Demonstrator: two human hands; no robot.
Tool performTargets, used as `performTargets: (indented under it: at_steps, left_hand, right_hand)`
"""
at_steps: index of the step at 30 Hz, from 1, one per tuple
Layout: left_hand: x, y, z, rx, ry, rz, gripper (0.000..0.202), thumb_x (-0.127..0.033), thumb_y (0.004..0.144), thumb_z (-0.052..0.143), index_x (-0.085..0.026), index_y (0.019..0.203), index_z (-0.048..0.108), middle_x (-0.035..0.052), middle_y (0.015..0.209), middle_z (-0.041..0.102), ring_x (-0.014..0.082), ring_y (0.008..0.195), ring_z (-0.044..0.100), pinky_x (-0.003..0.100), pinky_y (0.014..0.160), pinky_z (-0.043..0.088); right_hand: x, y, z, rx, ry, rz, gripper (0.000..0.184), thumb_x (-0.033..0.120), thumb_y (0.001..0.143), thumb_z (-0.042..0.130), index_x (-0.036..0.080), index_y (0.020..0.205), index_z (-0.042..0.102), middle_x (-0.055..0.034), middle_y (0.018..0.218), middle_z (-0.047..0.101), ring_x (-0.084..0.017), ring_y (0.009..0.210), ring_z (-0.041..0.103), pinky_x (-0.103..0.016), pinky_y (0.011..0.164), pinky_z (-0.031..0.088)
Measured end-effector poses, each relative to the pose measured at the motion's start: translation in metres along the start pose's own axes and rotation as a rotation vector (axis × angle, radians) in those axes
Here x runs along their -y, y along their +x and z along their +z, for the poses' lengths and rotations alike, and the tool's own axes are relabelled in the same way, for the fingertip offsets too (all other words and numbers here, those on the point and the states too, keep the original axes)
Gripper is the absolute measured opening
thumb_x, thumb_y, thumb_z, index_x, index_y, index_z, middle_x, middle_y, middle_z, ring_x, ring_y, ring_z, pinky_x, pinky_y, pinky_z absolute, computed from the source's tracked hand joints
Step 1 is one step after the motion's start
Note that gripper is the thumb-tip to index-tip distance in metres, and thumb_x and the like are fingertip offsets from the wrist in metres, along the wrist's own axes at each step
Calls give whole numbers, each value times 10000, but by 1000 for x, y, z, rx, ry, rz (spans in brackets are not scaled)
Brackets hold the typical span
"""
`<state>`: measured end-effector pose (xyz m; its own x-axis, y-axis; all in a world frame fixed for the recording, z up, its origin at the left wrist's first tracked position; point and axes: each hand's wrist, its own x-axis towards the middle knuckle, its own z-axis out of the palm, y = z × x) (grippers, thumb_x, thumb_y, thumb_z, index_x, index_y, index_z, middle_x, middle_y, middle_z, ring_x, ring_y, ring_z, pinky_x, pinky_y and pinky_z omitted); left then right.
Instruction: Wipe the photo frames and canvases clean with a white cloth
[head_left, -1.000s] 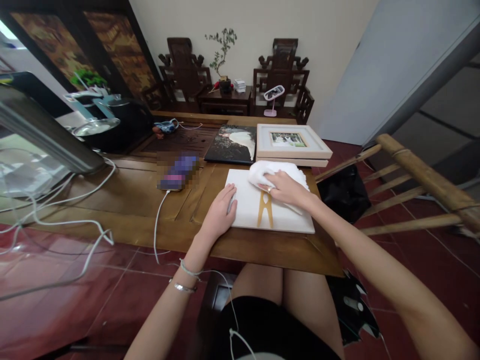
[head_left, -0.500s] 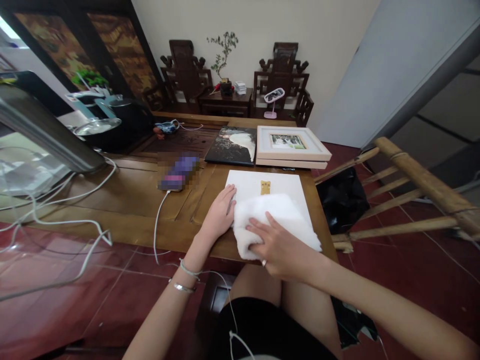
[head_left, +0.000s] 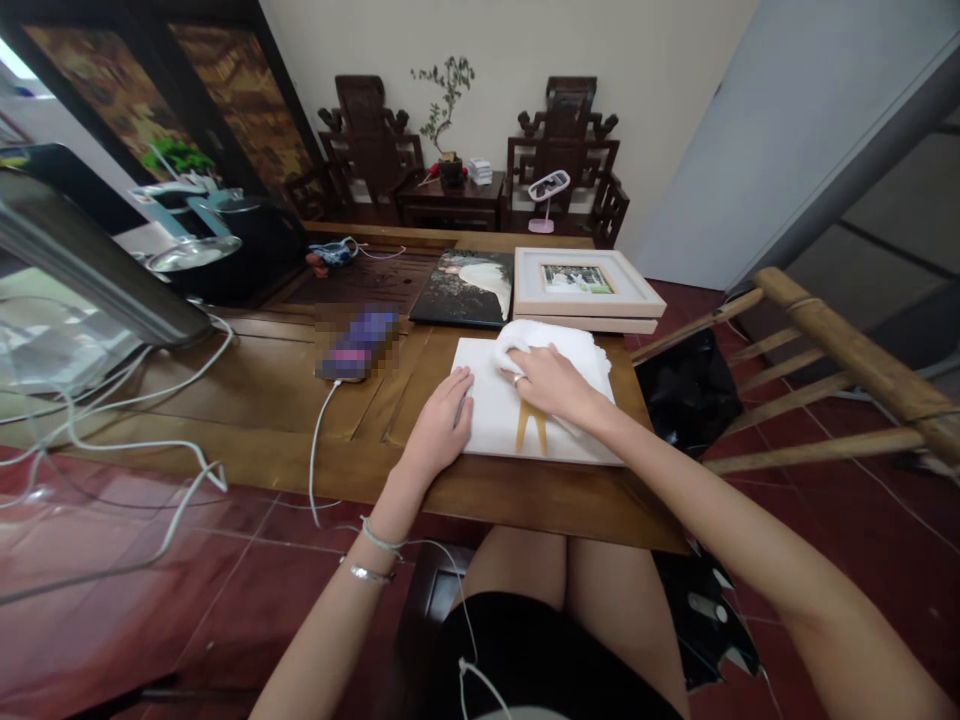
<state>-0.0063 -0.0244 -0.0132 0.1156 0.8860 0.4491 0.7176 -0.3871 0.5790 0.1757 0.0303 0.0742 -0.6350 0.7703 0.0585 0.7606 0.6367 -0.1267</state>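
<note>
Cloth [head_left: 577,345], white and thick, bunched over the upper part of a white board [head_left: 487,435], right of centre in the frame. Right hand [head_left: 551,380] pressed down on it, fingers curled around its folded left rim; left hand [head_left: 442,420] at the board's left edge, fingers together, thumb apart, any pinch there impossible to tell. Below the right hand, an ochre two-legged shape [head_left: 522,430], printed or raised not discernible. Likely fault: skidding of the board across the wooden table [head_left: 517,495], caused by a hard sideways push against so light-looking a hold at left. If raised, possible snagging of a trailing fold on the ochre legs. Also possible: overshoot toward the upper edge of the view, with a knock to the framed picture [head_left: 589,280] or dark photo panel [head_left: 461,290], both just beyond the board.
</note>
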Motion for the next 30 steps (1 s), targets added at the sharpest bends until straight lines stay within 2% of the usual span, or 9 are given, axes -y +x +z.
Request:
performTargets:
  at_steps: [4,8,10,13,18,20,23,26,30]
  left_hand:
    - [-5,2,-6,-55,-171,-93,429,-313,964,333,-114,1281,543,136,1397,508,223,1338,424,414,1143,302]
    - [-6,2,-12,-169,-357,-248,485,-380,993,253,-140,1348,481,109,1428,478,211,1344,414,404,1141,300]
    - [-6,2,-12,-204,-368,-277,496,-392,998,227,-152,1359,468,102,1440,465,207,1340,420,412,1141,298]
    - [-9,1,-10,-181,-305,-259,492,-392,996,237,-146,1345,482,110,1432,473,200,1336,425,407,1141,299]
    - [-9,0,-3,-22,-124,-120,460,-330,978,289,-103,1316,501,151,1415,484,231,1344,414,437,1137,310]
    - [-5,0,0,18,-34,-57,441,-297,958,336,-78,1299,511,177,1410,480,257,1348,406,458,1135,310]
    - [-1,-1,3,39,60,-5,410,-252,932,396,-76,1276,533,191,1407,478,282,1349,399,478,1126,323]
    - [0,-2,3,33,88,22,401,-225,920,415,-83,1276,531,190,1400,484,286,1343,408,478,1116,343]
    - [-1,-1,2,27,83,43,408,-235,924,417,-60,1276,526,208,1398,479,288,1339,413,476,1114,349]
  right_hand:
    - [21,6,10,-6,3,-21,340,117,849,385,129,1121,589,-194,1142,623,-348,1161,488,-601,948,311]
    - [40,-14,13,87,55,-360,330,76,783,449,140,1057,621,-171,1164,624,-312,1284,405,-598,1031,243]
    - [43,-31,8,130,90,-534,294,76,768,466,151,996,636,-154,1177,618,-281,1247,454,-545,1059,246]
    - [39,-53,-5,182,139,-629,231,77,742,485,173,887,638,-103,1116,641,-230,1030,584,-456,1051,290]
    - [13,-57,-30,318,147,-437,178,78,754,458,187,791,594,-51,737,628,-216,766,580,-339,753,425]
    - [-2,-46,-34,317,203,-344,138,182,848,450,187,809,583,-62,762,627,-216,752,569,-318,703,409]
    - [-20,-24,-32,236,253,-195,303,406,931,400,179,844,582,-101,858,646,-247,827,572,-328,739,396]
    - [-25,2,-24,151,216,-103,339,423,942,382,168,886,598,-137,942,657,-278,911,566,-346,791,381]
    - [-9,40,-15,94,218,-121,322,400,939,407,158,912,617,-139,1000,663,-261,910,577,-331,787,385]
